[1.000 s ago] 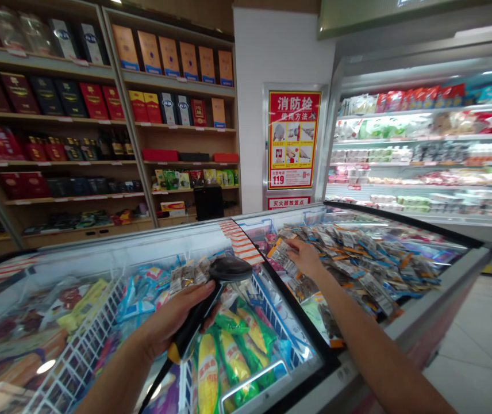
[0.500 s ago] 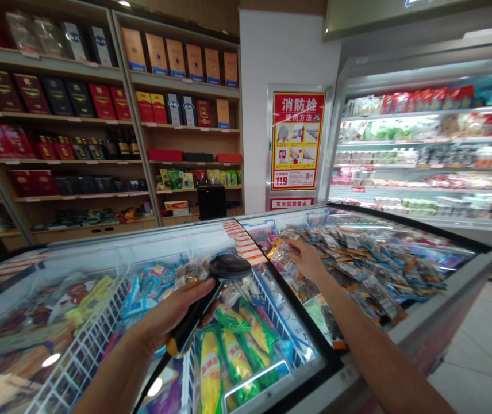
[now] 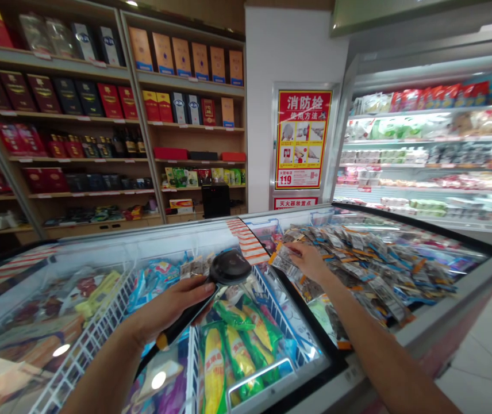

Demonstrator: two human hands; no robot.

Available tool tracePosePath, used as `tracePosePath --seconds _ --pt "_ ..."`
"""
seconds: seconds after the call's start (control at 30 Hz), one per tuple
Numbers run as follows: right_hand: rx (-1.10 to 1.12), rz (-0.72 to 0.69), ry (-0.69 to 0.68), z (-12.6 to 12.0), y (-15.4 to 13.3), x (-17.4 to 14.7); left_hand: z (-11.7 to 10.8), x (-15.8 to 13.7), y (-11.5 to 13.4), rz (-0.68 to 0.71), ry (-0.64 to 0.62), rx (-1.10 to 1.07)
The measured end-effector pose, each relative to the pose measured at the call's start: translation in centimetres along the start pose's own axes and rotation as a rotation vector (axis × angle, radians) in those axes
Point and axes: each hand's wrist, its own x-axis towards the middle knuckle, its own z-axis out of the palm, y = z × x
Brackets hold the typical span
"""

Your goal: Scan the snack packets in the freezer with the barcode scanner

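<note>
In my left hand (image 3: 177,307) is a black barcode scanner (image 3: 230,267), its rounded head pointing up and right and its cord trailing down-left. My fingers wrap round its handle, above the freezer's left half. My right hand (image 3: 308,261) is closed on the edge of a small flat packet (image 3: 283,262) with orange ends and a clear, greyish middle. The packet is tilted toward the scanner head, apart from it. Beneath and beyond my right hand lies a wide heap of similar packets (image 3: 371,253) on the freezer's right half.
Bagged corn cobs (image 3: 239,353) lie in a white wire basket (image 3: 191,374) inside the chest freezer (image 3: 336,362). A black frame edge divides the two halves. Shelves of boxes (image 3: 185,80) stand behind at left, a lit refrigerated display (image 3: 427,141) at right.
My left hand has turned the scanner, its head tilting more toward the packet and its handle lying flatter. My right hand holds the packet slightly further left over the dividing edge.
</note>
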Motion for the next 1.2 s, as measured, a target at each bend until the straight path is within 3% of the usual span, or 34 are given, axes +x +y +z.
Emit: tracePosePath --seconds 0.47,0.87,1.03,1.2 --pt "0.066 0.023 -0.033 0.1 -0.3 -0.3 -0.8 0.0 -0.3 0.012 -0.040 0.073" --pt "0.373 0.091 -0.281 1.2 0.0 -0.3 -1.2 -0.8 0.0 -0.061 -0.141 0.098" --pt "0.319 0.076 -0.229 1.4 0.5 -0.3 -1.0 -0.8 0.3 -0.051 -0.115 0.082" --pt "0.367 0.266 -0.032 1.8 0.3 -0.1 -1.2 -0.5 -0.1 -0.011 -0.022 0.032"
